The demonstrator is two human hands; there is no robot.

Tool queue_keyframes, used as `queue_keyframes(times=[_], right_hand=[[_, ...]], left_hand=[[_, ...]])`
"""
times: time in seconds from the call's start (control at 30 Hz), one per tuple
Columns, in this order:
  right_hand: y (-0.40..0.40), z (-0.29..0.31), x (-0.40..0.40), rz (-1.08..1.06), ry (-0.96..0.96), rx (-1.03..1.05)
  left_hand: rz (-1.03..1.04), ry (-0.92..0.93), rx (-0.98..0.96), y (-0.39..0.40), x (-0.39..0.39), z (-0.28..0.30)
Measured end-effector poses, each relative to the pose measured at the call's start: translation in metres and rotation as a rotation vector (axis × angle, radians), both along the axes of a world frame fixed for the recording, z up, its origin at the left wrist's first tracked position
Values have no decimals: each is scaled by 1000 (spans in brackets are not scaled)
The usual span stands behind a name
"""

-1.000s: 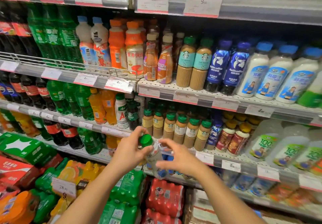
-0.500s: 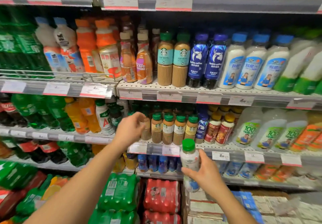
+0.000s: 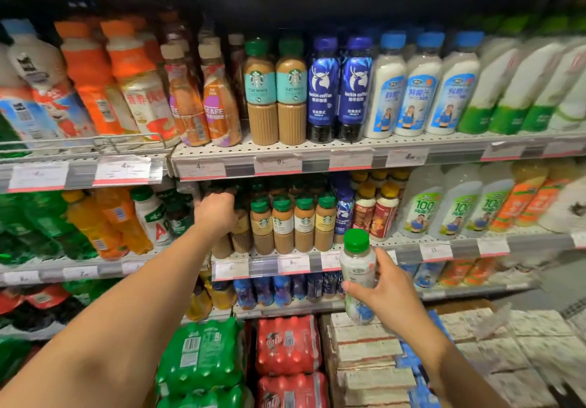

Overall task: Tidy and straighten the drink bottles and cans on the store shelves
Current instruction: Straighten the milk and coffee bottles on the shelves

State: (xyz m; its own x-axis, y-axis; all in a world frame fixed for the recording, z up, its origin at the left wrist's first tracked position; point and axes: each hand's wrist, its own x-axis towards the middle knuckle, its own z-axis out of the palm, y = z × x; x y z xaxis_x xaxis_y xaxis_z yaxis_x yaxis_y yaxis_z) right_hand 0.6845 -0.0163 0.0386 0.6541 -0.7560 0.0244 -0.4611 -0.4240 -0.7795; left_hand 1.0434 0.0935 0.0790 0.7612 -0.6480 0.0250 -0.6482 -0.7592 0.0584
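Right hand (image 3: 385, 292) grips a green-capped bottle (image 3: 357, 276) in front of the middle shelf; left hand (image 3: 218, 212) reaches in among the small coffee bottles (image 3: 293, 225).

I see my right fingers wrapped round the green-capped bottle at lower centre, upright, held clear of the shelf edge (image 3: 295, 263) with open air to its right. My left hand sits left of centre, knuckles toward me, fingers curled over a brown bottle at the row's left end; whether they clamp it, I cannot tell. Half a second back that hand was just arriving at the row; now it is deeper in, and the view has pushed closer. Bottles behind my left hand are hidden, and the far-right bottles smear into blur.
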Motion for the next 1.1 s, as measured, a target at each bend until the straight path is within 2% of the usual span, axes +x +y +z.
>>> queue_keyframes(times=[0.43,0.6,0.77,1.1], right_hand=[[14,9,12,56,-19,-12],[14,11,11,71,-19,-13],[13,10,5,71,-8,-9],[7,2,-14,20,13,-2]], left_hand=[[-94,-63,9,14,5,0],[-146,-31,113,21,14,13],[-186,-73,250,31,19,32],[-271,-45,252,32,33,33]])
